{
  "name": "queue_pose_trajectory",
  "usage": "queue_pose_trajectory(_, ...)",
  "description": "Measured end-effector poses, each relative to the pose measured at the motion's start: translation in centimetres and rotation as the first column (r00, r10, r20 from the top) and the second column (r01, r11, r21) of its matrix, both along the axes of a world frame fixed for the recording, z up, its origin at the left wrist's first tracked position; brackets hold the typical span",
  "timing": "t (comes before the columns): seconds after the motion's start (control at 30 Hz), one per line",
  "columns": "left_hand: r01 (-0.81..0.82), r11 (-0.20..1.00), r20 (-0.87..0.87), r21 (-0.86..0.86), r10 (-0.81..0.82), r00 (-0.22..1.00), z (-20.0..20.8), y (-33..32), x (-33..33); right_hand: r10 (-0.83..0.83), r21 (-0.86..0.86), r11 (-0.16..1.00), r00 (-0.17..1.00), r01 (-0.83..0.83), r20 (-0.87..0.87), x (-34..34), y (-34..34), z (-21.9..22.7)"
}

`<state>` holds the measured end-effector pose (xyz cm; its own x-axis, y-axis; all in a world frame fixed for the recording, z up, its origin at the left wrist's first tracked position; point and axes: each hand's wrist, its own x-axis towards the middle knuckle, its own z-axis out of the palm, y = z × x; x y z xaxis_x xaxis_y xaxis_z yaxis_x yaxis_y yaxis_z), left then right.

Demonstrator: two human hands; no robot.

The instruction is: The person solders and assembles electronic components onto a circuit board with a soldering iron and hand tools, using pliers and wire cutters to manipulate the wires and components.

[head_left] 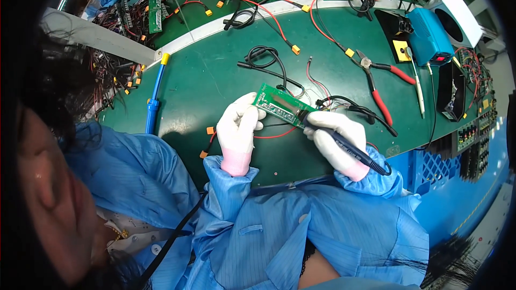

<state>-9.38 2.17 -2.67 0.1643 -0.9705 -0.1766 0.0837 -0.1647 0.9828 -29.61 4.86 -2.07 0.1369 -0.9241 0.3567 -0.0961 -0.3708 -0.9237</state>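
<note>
In a white glove with a pink cuff, my left hand [235, 131] grips the left end of a green circuit board [267, 96], fingers closed on its edge. The board is tilted above the table, with a row of silvery solder points along its near side. My gloved right hand [339, 138] is wrapped round the dark handle of a soldering iron [352, 150]. Its metal shaft reaches left over the board; whether the tip touches cannot be made out. Red and black wires [277, 136] run beneath the board, partly hidden by my hands.
Red-handled pliers [371, 78], a black cable [269, 59] and a blue-and-yellow tube-shaped tool [155, 99] lie on the green table [209, 75]. At right stand a blue soldering station [427, 35] and a black tray [450, 94]. Another person [140, 166] sits close at left.
</note>
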Motion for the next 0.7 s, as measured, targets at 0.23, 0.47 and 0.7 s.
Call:
queue_pose_trajectory(0.23, -0.006, 1.0, 0.036, -0.006, 0.006, 0.999, -0.09, 0.15, 0.07, 0.006, -0.11, 0.994, 0.999, -0.012, -0.054, 0.66, 0.36, -0.77)
queue_pose_trajectory(0.47, -0.008, 0.999, 0.052, -0.033, 0.01, 0.999, -0.12, 0.21, -0.06, -0.021, -0.207, 0.978, 0.997, 0.004, -0.079, 1.04, 0.02, -0.88)
queue_pose_trajectory(0.7, 0.003, 0.999, 0.054, -0.034, -0.001, 0.999, -0.23, 0.21, 0.12, 0.014, -0.334, 0.94, 0.989, -0.062, -0.145, 0.92, -0.52, -0.94)
